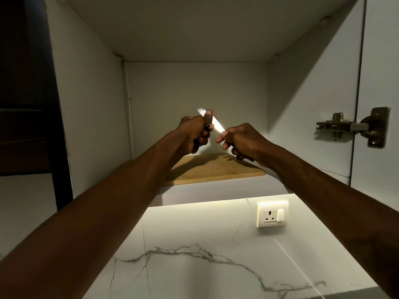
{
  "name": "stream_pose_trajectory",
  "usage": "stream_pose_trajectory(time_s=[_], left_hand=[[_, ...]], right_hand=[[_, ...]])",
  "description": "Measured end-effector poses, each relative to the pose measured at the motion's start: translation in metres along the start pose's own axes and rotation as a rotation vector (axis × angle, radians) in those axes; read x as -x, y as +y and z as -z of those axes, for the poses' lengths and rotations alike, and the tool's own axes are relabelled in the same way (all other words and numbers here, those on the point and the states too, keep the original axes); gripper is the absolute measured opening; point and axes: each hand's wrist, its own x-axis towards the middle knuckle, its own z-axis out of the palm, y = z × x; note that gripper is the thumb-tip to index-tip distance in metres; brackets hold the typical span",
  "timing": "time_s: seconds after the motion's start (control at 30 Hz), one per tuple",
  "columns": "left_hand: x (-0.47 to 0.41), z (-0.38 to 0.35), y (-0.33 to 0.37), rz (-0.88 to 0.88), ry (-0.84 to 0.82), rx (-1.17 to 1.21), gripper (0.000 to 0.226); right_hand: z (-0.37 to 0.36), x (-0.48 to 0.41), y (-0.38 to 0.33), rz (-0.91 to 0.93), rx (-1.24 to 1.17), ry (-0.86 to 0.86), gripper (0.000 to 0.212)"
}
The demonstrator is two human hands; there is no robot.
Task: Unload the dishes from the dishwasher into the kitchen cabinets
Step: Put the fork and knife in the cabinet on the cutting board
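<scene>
Both busy: left grip (195, 130) holds dark-handled fork (207, 119); right grip (239, 141) pinches shiny knife (217, 124).

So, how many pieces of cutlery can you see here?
2. A dark-handled fork is in the left hand; a bright-bladed knife is in the right hand, crossing the fork. More may hide behind the fingers.

No text, label, brand, number or sign can be read anywhere in this view. The cream rectangular plastic wall socket plate (272, 214) has a tiny mark on its rocker switch, too small to make out.
</scene>
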Motion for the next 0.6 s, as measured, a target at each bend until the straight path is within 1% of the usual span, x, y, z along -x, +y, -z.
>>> stream_pose_trajectory(time_s=[0.07,0.13,0.2,0.27,0.37,0.53,0.6], left_hand=[[0.002,-0.001,0.001,0.002,-0.004,-0.027,0.035],[0.002,-0.002,0.000,-0.008,0.000,-0.072,0.038],[0.002,-0.002,0.000,-0.014,0.005,-0.079,0.039],[0.003,-0.003,0.000,-0.028,0.002,-0.081,0.040],[0.003,-0.005,-0.001,-0.045,-0.011,-0.098,0.040],[0.002,-0.004,-0.001,-0.052,-0.039,-0.120,0.040],[0.002,-0.004,-0.001,-0.043,-0.049,-0.129,0.043]], right_hand=[[0.001,0.000,0.003,0.069,0.088,0.092,0.020],[0.002,-0.001,0.006,0.195,0.197,0.172,0.017],[0.002,-0.001,0.008,0.310,0.259,0.223,0.021],[0.002,-0.002,0.010,0.386,0.303,0.265,0.025],[0.002,0.001,0.010,0.446,0.325,0.301,0.029],[0.004,0.003,0.010,0.513,0.373,0.379,0.026],[0.004,0.001,0.010,0.509,0.407,0.394,0.026]])
